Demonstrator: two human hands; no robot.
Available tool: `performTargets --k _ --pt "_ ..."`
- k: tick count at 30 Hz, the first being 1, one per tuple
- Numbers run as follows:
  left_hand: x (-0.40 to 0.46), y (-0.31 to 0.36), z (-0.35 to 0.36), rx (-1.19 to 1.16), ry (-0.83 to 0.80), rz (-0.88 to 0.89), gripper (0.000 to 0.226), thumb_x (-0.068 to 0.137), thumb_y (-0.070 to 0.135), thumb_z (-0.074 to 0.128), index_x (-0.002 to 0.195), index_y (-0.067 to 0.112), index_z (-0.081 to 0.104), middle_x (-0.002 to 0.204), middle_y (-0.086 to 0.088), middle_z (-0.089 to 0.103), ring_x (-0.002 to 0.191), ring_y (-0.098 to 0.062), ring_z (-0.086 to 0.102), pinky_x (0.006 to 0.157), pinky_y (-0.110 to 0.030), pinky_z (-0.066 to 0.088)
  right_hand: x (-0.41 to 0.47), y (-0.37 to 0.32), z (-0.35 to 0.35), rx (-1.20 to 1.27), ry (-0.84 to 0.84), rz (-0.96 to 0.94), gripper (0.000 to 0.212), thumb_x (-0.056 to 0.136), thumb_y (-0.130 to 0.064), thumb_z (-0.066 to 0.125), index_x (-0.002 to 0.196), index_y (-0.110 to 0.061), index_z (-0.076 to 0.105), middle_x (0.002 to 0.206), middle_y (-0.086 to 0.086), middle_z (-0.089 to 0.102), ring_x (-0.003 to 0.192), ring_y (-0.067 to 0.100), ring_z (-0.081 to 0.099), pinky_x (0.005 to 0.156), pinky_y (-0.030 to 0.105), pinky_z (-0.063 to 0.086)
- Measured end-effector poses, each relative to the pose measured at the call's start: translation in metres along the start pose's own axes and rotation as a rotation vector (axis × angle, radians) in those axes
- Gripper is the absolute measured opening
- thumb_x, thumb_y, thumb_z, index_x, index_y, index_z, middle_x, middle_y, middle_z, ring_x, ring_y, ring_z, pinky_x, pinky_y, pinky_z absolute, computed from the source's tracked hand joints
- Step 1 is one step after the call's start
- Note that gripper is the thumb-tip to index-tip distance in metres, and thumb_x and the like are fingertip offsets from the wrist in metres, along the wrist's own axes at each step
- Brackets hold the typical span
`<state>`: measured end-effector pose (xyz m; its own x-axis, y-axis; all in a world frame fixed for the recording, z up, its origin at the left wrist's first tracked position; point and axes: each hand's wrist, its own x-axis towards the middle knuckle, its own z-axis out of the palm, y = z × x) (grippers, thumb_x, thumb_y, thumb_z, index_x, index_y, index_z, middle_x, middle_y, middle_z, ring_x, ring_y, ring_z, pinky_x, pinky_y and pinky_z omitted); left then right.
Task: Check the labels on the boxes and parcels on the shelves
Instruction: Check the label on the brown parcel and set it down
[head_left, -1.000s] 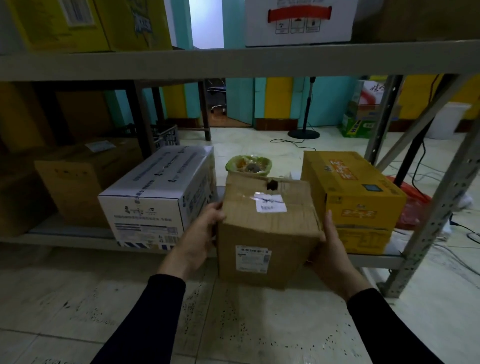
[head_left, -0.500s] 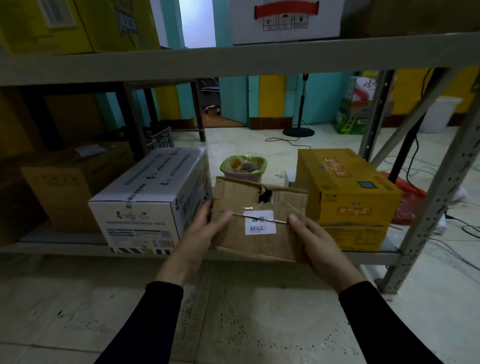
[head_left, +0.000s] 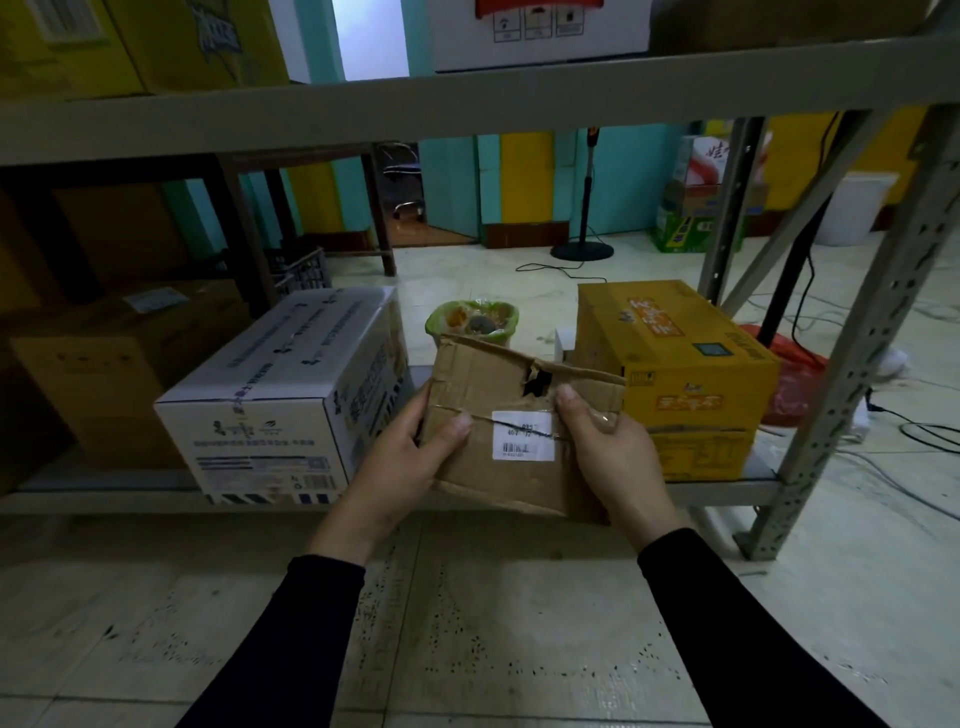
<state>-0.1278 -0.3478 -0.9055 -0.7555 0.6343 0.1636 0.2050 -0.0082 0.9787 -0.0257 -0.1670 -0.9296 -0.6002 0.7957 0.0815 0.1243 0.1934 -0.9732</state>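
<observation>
Now both hands grip torn cardboard parcel (head_left: 498, 415): left hand (head_left: 410, 457) & right hand (head_left: 613, 447) thumbs flanking barcode label (head_left: 522, 435).

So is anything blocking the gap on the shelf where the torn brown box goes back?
Nothing visible does. Both hands, left hand and right hand, hold the torn brown box before the gap between the white box and the yellow box. The green-lined bin stands on the floor behind.

A green-lined waste bin (head_left: 471, 323) stands on the tiled floor (head_left: 467, 623) behind the shelf, near a black stand (head_left: 583, 249).
</observation>
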Motion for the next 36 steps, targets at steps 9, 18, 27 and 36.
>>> performTargets --k 9,18,27,36 --pt "0.003 0.007 -0.005 -0.068 0.082 -0.004 0.030 0.099 0.032 0.053 0.129 0.034 0.055 0.114 0.010 0.070 0.100 -0.007 0.069 0.075 -0.021 0.057 -0.006 -0.013 -0.007 0.091 -0.234 -0.055 0.076 0.076 -0.078 0.059 0.140 -0.039 0.051 0.118 -0.019 0.065 0.111 0.010 0.064 0.096 0.039 0.054" --pt "0.009 0.011 -0.017 -0.234 0.184 -0.104 0.027 0.101 0.039 0.047 0.123 0.035 0.062 0.103 0.008 0.076 0.102 -0.016 0.069 0.085 -0.038 0.051 -0.015 -0.017 -0.015 -0.431 -0.368 -0.496 0.100 0.081 -0.028 0.081 0.142 -0.065 0.010 0.166 -0.015 0.003 0.148 0.012 0.019 0.119 0.039 0.031" --pt "0.014 -0.011 -0.031 -0.113 0.419 -0.019 0.040 0.097 0.046 0.057 0.135 0.034 0.055 0.126 0.008 0.065 0.117 -0.011 0.060 0.102 -0.039 0.049 -0.001 -0.010 -0.021 0.100 0.113 -0.272 0.067 0.087 -0.036 0.076 0.147 -0.033 0.047 0.130 -0.017 0.050 0.115 0.005 0.051 0.092 0.021 0.050" --pt "0.021 -0.026 -0.035 -0.193 0.438 -0.194 0.048 0.094 0.041 0.062 0.140 0.034 0.049 0.127 0.008 0.062 0.118 -0.018 0.056 0.107 -0.051 0.042 0.021 -0.003 -0.012 0.012 0.206 -0.061 0.072 0.076 -0.083 0.059 0.123 -0.029 0.065 0.136 0.003 0.052 0.123 0.019 0.050 0.109 0.043 0.042"
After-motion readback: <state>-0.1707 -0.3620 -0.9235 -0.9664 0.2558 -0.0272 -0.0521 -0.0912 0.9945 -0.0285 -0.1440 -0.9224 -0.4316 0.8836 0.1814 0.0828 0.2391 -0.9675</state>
